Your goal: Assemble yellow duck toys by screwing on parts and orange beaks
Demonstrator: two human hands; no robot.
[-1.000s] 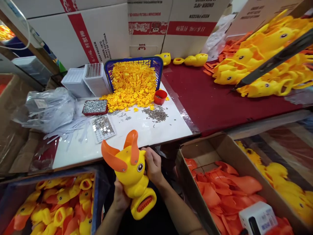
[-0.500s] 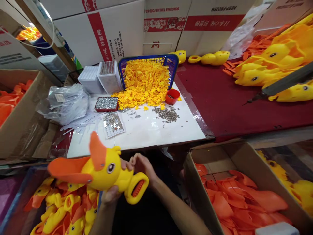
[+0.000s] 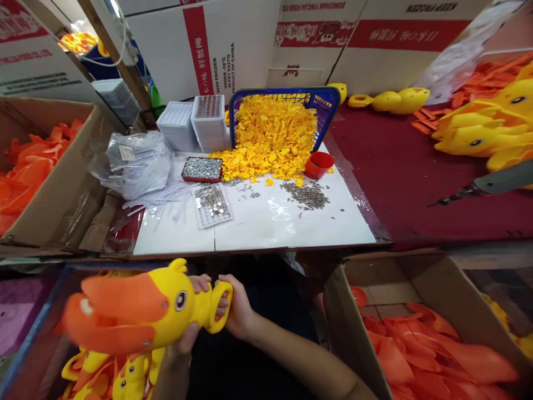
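The worktable [image 3: 387, 166] spreads ahead of both hands, its white board [image 3: 258, 230] straight beyond them. A cardboard box [image 3: 437, 283] of orange pieces [image 3: 441, 344] stands well to the right of the right hand [image 3: 239, 311]; another carton [image 3: 62, 183] lies far ahead and left of the left hand [image 3: 185, 340]. A blue-edged crate [image 3: 35, 328] with yellow-and-orange toys [image 3: 125, 380] sits below and left of the left hand. Farther ahead, the blue basket [image 3: 328, 119] spills yellow clips [image 3: 275, 133] onto the board.

The duck toy [image 3: 170, 319] is held above that crate, beak [image 3: 125, 300] pointing left. The left hand wraps its neck, thumb below and fingers above. The right hand's fingers now pass through the handle loop [image 3: 227, 291], where half a second ago they were beside it. The toy has turned leftward, and its beak halves, spread wide a second ago, stand closer together. That suggests the beak is being worked through the handle; any trigger inside is hidden.

Smaller things lie out of reach: the power driver [image 3: 491, 183] ahead and right of the right hand, the red cup [image 3: 323, 165] nearer, then the metal pins [image 3: 310, 195].
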